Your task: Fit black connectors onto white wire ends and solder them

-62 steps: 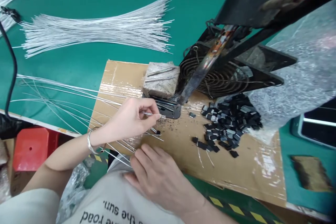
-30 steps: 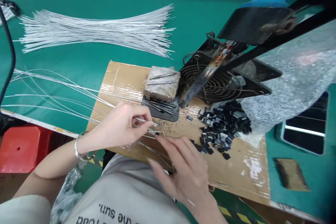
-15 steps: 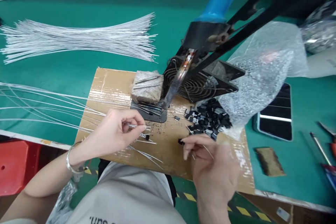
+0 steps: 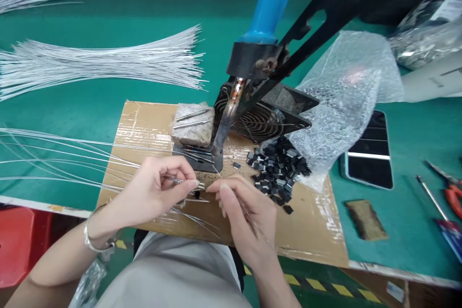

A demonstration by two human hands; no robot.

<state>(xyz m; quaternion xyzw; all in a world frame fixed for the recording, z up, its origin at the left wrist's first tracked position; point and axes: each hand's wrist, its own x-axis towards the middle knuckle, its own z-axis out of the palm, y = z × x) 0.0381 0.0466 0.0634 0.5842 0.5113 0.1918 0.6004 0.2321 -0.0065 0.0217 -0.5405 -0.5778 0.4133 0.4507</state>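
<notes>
My left hand (image 4: 159, 185) pinches the ends of several thin white wires (image 4: 65, 154) that fan out to the left across the cardboard sheet (image 4: 144, 120). My right hand (image 4: 245, 211) is right beside it, fingertips closed at the wire ends, with a thin wire running down through the palm; whether a small black piece is in the fingers is hidden. A pile of small black pieces (image 4: 277, 166) lies just right of the hands. A soldering iron with a blue handle (image 4: 267, 5) hangs on a black stand, its tip (image 4: 220, 142) over a dark plate.
A large bundle of white wires (image 4: 101, 60) lies on the green table at the back left. A black fan (image 4: 260, 118) and a grey block (image 4: 193, 125) sit behind the plate. Bubble wrap (image 4: 342, 91), a phone (image 4: 370, 156), a brown pad (image 4: 366, 221) and red-handled pliers (image 4: 451, 192) lie right.
My right hand went from my lap to the black pieces, then came back left to meet the left hand at the wire ends. The view shifted right.
</notes>
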